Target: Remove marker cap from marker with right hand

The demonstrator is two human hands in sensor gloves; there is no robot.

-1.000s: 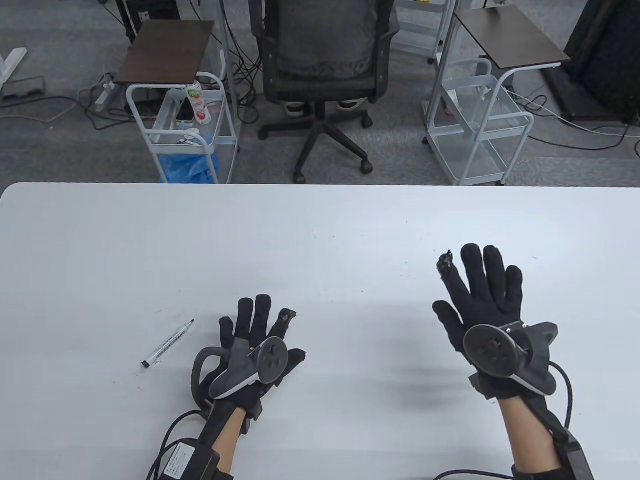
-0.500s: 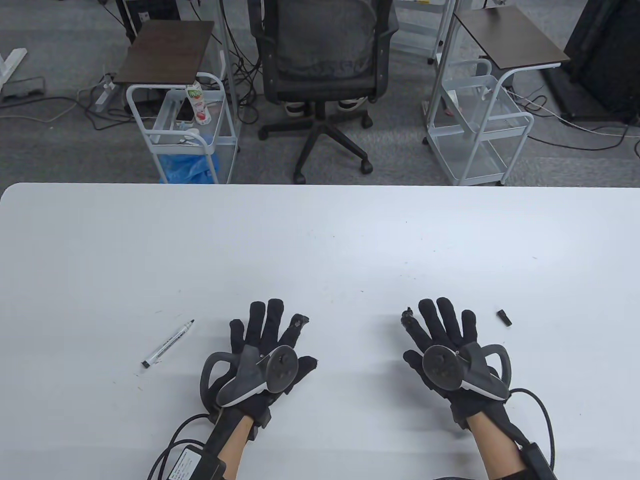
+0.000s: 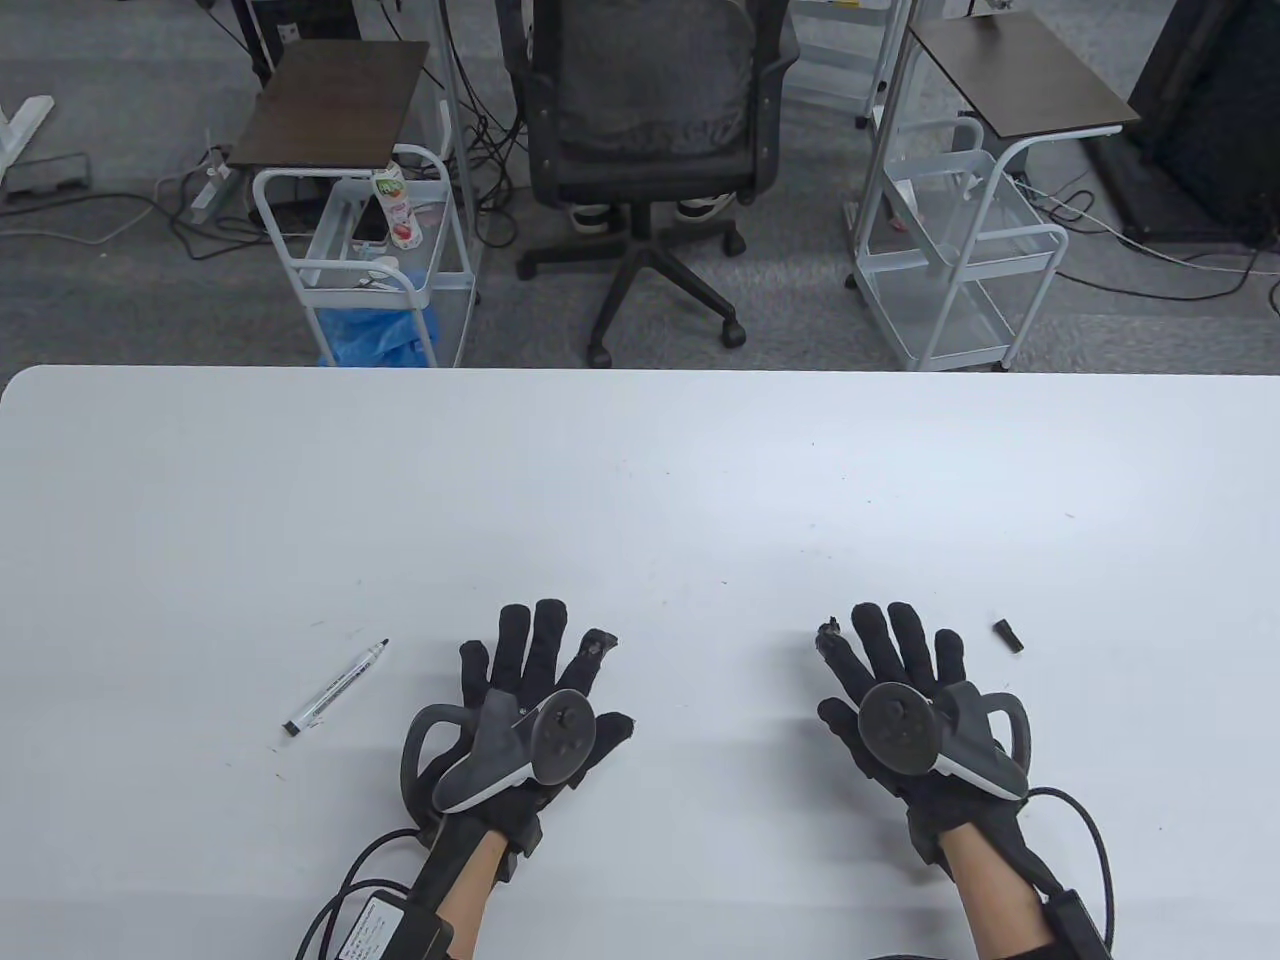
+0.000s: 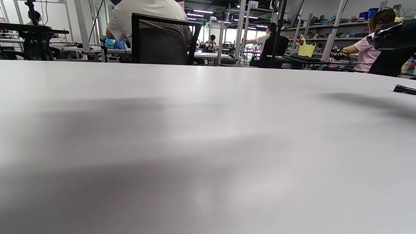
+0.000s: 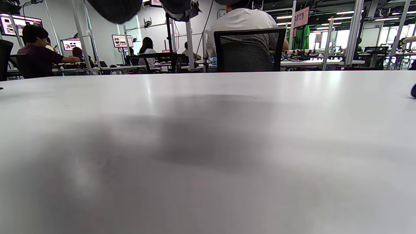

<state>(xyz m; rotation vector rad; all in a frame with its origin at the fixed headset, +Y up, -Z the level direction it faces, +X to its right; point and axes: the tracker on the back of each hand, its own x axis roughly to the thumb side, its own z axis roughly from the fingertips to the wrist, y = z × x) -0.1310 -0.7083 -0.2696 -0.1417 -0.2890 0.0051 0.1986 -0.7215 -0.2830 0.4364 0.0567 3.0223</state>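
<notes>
A white marker [image 3: 336,688] lies uncapped on the white table [image 3: 640,480] at the front left, its tip pointing up and right. Its small black cap [image 3: 1010,636] lies on the table at the front right; it also shows in the left wrist view [image 4: 404,89]. My left hand [image 3: 545,680] lies flat on the table with fingers spread, just right of the marker, holding nothing. My right hand [image 3: 885,665] lies flat with fingers spread, just left of the cap, holding nothing. Two of its fingertips [image 5: 180,8] hang in at the top of the right wrist view.
Beyond the table's far edge stand a black office chair [image 3: 650,130] and two white wire carts [image 3: 365,250] [image 3: 950,250] on grey carpet. Glove cables trail off the near edge by both wrists.
My right hand came back toward me from farther out on the table and settled flat, uncovering the cap. My left hand shifted slightly right. The marker has not moved.
</notes>
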